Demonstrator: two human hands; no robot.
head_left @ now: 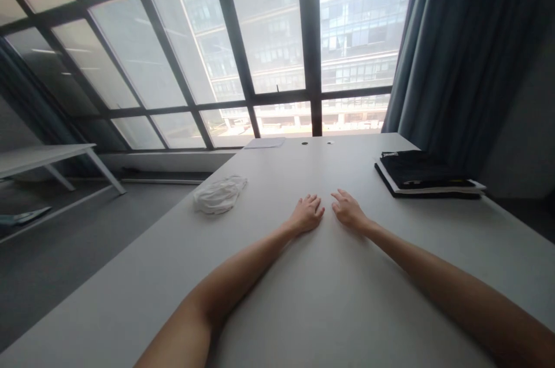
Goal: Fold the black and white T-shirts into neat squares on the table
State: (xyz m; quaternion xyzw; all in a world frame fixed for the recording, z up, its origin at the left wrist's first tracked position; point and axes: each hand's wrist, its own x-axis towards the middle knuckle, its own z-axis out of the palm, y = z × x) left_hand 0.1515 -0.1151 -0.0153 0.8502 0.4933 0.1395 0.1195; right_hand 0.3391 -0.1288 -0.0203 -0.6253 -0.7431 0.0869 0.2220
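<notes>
Both my arms reach forward over a white table [338,298]. My left hand [307,213] lies palm down on the tabletop, fingers a little apart and nothing in it. Just to its right, with a small gap between them, my right hand [347,209] rests on the table with its fingers loosely stretched out, also holding nothing. A crumpled white cloth [220,194] lies to the left of my left hand. Beyond my right hand, to the right, sits a stack of folded black cloth [425,168] with a white layer in it.
A flat white sheet [264,143] lies at the table's far left corner, near a dark round cable hole [304,143]. Large framed windows [269,38] stand behind the table. A blue-grey curtain [451,55] hangs at right. Another white table [47,154] is off to the left.
</notes>
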